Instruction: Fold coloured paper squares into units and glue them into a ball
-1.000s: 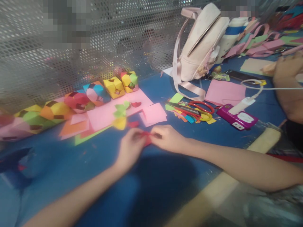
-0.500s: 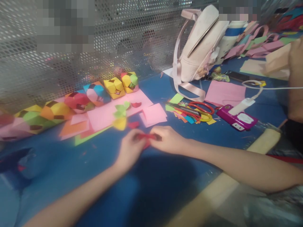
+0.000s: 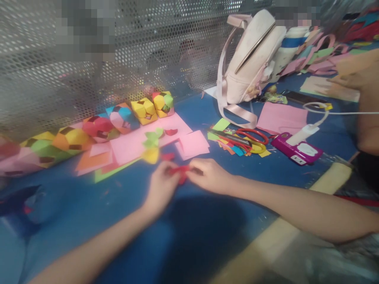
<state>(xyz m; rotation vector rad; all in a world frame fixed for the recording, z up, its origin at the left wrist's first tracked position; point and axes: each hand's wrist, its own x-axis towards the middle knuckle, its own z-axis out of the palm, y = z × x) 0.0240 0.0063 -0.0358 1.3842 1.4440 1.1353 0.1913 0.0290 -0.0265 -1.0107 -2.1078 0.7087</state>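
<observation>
A small red piece of paper (image 3: 182,173) is pinched between my two hands above the blue table (image 3: 124,236). My left hand (image 3: 163,181) grips its left end, and my right hand (image 3: 209,175) grips its right end; the fingertips are blurred and partly hidden. Just beyond my hands lie folded yellow (image 3: 151,155), green (image 3: 152,138) and red (image 3: 171,132) paper pieces. A folded pink paper (image 3: 193,144) rests beyond my right hand.
Several colourful folded paper balls (image 3: 97,128) line the perforated metal panel (image 3: 133,51). Scissors (image 3: 254,138) lie on coloured scraps to the right, beside a purple power strip (image 3: 297,150). A pale backpack (image 3: 251,59) stands behind. Another person's hand (image 3: 349,75) holds paper at the far right.
My hands stay nearly in place with the red paper, which shows a little differently between the fingers. At the far right, the other person's hand and paper have shifted.
</observation>
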